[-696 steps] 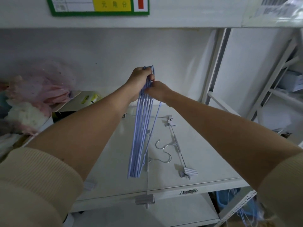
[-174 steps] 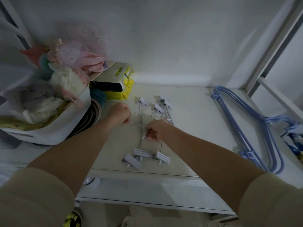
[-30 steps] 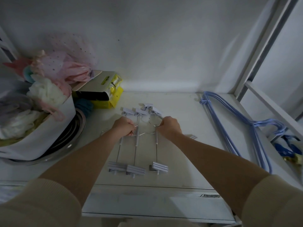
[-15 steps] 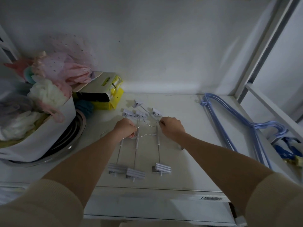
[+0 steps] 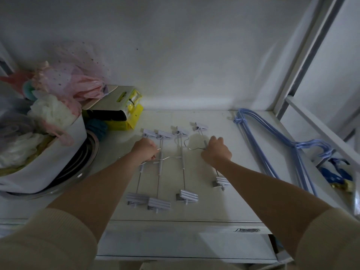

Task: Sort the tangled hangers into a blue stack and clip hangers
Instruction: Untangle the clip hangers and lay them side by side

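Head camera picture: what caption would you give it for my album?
Two hands line up clip hangers on a shelf, blue stack aside.

The left hand covers the hook ends of the two leftmost clip hangers, so how many wires its fingers pinch cannot be told. The right hand and forearm hide the middle of the rightmost hanger's bar. The blue hangers overlap too tightly to count, and their hooks blur into clutter past the shelf edge. The print on the yellow package is too small to read. Both sleeves run off the bottom edge
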`<state>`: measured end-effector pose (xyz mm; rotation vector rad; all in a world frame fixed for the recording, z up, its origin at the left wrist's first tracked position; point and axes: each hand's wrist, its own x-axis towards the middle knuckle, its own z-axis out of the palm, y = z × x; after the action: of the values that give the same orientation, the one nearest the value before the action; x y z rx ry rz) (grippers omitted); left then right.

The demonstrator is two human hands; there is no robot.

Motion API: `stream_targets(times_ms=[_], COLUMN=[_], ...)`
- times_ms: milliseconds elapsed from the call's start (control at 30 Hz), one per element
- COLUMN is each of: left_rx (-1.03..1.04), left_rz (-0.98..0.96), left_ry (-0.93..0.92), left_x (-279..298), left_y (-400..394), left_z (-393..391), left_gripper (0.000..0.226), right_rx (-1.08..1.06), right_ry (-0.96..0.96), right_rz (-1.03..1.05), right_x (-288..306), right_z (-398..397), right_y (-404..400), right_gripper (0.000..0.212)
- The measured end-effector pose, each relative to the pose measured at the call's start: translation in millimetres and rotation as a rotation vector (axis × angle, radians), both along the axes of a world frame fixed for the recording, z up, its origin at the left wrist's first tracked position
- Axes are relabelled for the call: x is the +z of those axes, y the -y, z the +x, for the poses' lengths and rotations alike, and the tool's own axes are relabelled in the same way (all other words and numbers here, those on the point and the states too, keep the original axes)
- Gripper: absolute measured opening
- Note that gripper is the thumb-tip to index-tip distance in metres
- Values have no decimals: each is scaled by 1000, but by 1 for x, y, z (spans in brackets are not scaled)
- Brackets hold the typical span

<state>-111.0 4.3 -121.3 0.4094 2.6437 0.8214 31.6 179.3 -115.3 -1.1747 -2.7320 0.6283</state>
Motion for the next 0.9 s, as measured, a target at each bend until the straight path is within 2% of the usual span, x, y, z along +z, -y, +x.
stream_targets(times_ms=[67,133,300,433,500,733,900], left_rx=[-9,-9,-10,16,14,0,24], left_rz=[-5,18,65,95,85,44,-59], left_ry=[4,13,63,40,35,30,-60], left_x=[0,1,4,9,11,4,-2], left_y=[-1,-1,0,5,8,16,15], left_z=[1,1,3,7,8,6,3], left_gripper=[27,28,29,29,24,16,13], right_rx=[95,170,128,-43,-99,-146,-166], right_ry=[-115,-124,-4,-100,-159,-216,-229], right_rz=[96,37,-308,-684,-779,-829,-809], right_x=[5,9,-1,-15,-19,-27,-31], right_z=[-6,-14,-29,-34,-37,-38,-39], right_y=[8,22,42,42,43,46,49], right_gripper=[31,18,12,17,19,22,28])
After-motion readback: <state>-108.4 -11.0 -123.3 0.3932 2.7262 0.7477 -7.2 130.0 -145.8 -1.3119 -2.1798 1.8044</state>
